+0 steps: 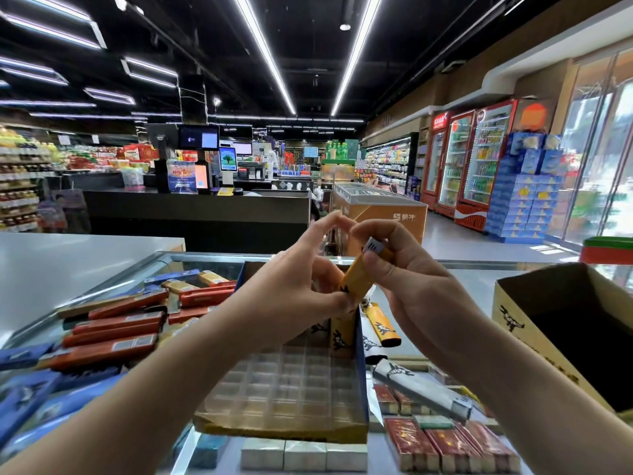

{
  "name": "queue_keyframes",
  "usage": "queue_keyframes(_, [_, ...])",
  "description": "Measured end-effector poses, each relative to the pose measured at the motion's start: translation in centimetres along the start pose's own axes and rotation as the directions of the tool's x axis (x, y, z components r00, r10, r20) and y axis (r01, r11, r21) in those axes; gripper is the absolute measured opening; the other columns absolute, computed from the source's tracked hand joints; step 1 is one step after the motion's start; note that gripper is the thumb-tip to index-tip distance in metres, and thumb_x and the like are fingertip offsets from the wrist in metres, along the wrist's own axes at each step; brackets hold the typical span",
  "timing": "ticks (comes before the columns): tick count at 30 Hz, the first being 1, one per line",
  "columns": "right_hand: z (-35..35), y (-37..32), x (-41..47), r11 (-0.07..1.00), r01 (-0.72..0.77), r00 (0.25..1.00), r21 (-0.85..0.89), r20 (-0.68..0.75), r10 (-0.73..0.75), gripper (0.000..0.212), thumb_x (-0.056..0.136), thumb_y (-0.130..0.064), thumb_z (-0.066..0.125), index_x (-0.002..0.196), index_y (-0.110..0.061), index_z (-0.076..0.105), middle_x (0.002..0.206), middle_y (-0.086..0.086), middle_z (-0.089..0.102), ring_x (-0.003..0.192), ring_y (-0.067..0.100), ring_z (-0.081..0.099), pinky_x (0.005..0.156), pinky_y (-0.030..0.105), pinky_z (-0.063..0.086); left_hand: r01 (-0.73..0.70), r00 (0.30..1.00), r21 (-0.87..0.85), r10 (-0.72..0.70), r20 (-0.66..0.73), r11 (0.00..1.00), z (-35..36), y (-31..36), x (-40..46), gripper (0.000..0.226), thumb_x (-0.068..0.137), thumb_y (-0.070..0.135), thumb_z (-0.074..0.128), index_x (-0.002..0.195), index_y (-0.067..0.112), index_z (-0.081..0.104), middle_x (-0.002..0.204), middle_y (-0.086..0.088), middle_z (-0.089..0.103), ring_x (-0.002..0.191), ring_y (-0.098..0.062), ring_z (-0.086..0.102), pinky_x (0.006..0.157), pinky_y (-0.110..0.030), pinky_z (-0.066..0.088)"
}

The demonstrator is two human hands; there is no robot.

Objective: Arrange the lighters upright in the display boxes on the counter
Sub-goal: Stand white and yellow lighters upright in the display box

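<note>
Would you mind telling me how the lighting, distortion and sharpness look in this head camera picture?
Head view: bright ceiling strip lights give even light with faint shadows; the wide lens bows the counter edge and splays the forearms; the hands and the yellow lighter are fairly sharp, the far shelves soft; the glass counter shows mild glare.

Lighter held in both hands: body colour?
Yellow-orange body with a black printed figure and a silver metal top; the lighter shows best in the head view, the only one.

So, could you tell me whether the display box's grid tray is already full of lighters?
No, most cells of the display box stand empty, with only a couple of yellow lighters upright at its far end.
</note>
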State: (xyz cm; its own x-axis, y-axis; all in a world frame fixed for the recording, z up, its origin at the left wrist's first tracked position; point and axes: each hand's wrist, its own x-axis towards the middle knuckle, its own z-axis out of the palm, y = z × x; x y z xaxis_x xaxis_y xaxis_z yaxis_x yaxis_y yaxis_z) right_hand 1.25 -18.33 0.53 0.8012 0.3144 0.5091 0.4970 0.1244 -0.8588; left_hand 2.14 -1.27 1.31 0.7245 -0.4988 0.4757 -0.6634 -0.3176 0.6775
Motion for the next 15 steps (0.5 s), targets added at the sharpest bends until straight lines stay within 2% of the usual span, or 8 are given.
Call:
queue_keyframes(2, [-0.2, 0.0, 0.2, 0.996, -0.057, 0.998, -0.065, 0.018, 0.058, 0.047, 0.074, -0.023, 0.058, 0.116, -0.042, 0.051, 0.131, -0.014, 0.049, 0.126, 0.004, 0.041, 0.099, 0.023, 0.035, -0.008, 1.0, -0.023, 0.008, -0.008, 1.0, -0.5, -0.1, 0.1, 0.081, 0.08, 0.014, 0.07, 0.134, 0.056, 0.025, 0.078, 0.0, 0.069, 0.074, -0.015, 0.067, 0.07, -0.027, 0.054])
queue_keyframes(4, [-0.5, 0.0, 0.3, 0.975, -0.178, 0.983, -0.134, 0.013, 0.182, 0.069, 0.071, -0.017, 0.065, 0.132, -0.033, 0.036, 0.149, -0.001, 0.03, 0.137, 0.018, 0.028, 0.11, 0.039, 0.028, -0.019, 0.999, -0.076, 0.016, -0.037, 0.997, -1.1, -0.1, 0.2, 0.075, 0.077, 0.013, 0.071, 0.125, 0.059, 0.037, 0.079, 0.001, 0.068, 0.074, -0.017, 0.067, 0.072, -0.029, 0.055])
queue_keyframes(6, [-0.8, 0.3, 0.3, 0.935, -0.323, 0.946, -0.148, -0.019, 0.324, 0.067, 0.079, 0.003, 0.061, 0.135, -0.021, 0.034, 0.146, 0.007, 0.035, 0.129, 0.026, 0.039, 0.107, 0.043, 0.035, -0.035, 0.997, -0.086, 0.029, -0.068, 0.996, -1.6, -0.1, 0.3, 0.068, 0.071, 0.015, 0.072, 0.115, 0.059, 0.044, 0.081, 0.011, 0.066, 0.067, -0.013, 0.066, 0.067, -0.027, 0.056])
queue_keyframes(8, [-0.9, 0.7, 0.3, 0.898, -0.416, 0.907, -0.143, 0.001, 0.421, 0.058, 0.082, 0.018, 0.047, 0.131, -0.011, 0.04, 0.131, 0.011, 0.05, 0.116, 0.029, 0.053, 0.097, 0.04, 0.042, -0.043, 0.996, -0.058, 0.038, -0.084, 0.997, -2.0, -0.1, 0.3, 0.066, 0.068, 0.014, 0.074, 0.107, 0.057, 0.043, 0.082, 0.019, 0.063, 0.063, -0.011, 0.066, 0.063, -0.024, 0.054])
queue_keyframes(12, [-1.0, 1.0, 0.5, 0.882, -0.464, 0.885, -0.077, 0.001, 0.466, 0.055, 0.079, 0.023, 0.04, 0.121, -0.01, 0.051, 0.118, 0.012, 0.059, 0.103, 0.024, 0.06, 0.087, 0.037, 0.046, -0.009, 0.998, 0.005, 0.009, -0.059, 1.0, -2.3, -0.4, 0.0, 0.064, 0.072, 0.008, 0.075, 0.103, 0.054, 0.041, 0.089, 0.009, 0.064, 0.066, -0.015, 0.069, 0.067, -0.023, 0.056])
queue_keyframes(15, [-1.2, 1.0, 0.4, 0.881, -0.471, 0.882, -0.054, 0.003, 0.471, 0.054, 0.078, 0.023, 0.041, 0.118, -0.011, 0.053, 0.117, 0.015, 0.059, 0.103, 0.025, 0.061, 0.092, 0.04, 0.046, 0.013, 1.0, 0.03, -0.014, 0.023, 0.999, -2.3, -0.4, -0.2, 0.046, 0.076, 0.007, 0.071, 0.092, 0.047, 0.052, 0.087, 0.011, 0.065, 0.07, -0.012, 0.07, 0.065, -0.021, 0.055])
